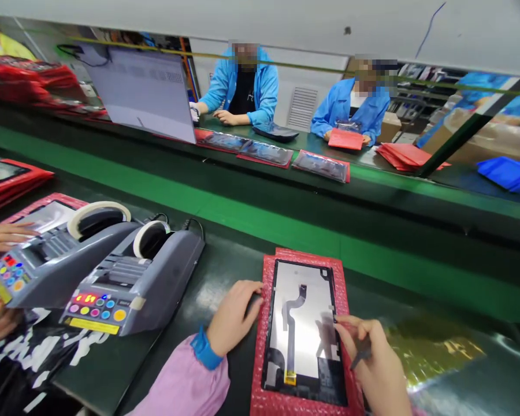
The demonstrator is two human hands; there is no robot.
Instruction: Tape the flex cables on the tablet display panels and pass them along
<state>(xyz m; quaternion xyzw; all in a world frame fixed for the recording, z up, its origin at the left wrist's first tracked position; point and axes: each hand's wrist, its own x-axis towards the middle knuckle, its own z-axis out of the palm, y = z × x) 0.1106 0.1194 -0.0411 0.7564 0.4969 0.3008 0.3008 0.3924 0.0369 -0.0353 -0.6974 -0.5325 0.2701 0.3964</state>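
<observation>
A tablet screen panel (305, 315), its silvery back facing up with a flex cable (291, 335) along it, lies on a red bubble-wrap bag (260, 346). My left hand (236, 315), with a blue band at the wrist, rests at the left edge of the bag, thumb and fingers apart. At the panel's right edge is my right hand (379, 361), thumb and forefinger close together by a small pale tab. A small dark pointed tool (360, 357) sticks out from under its curled fingers; most of it is hidden.
Two grey tape dispensers (130, 283) stand at left, with another person's hands (2, 318) beside them. A yellow transparent film (437, 346) lies at right. Across a green-edged ledge, people in blue jackets sit near wrapped panels (320, 166) and red bags (405, 157).
</observation>
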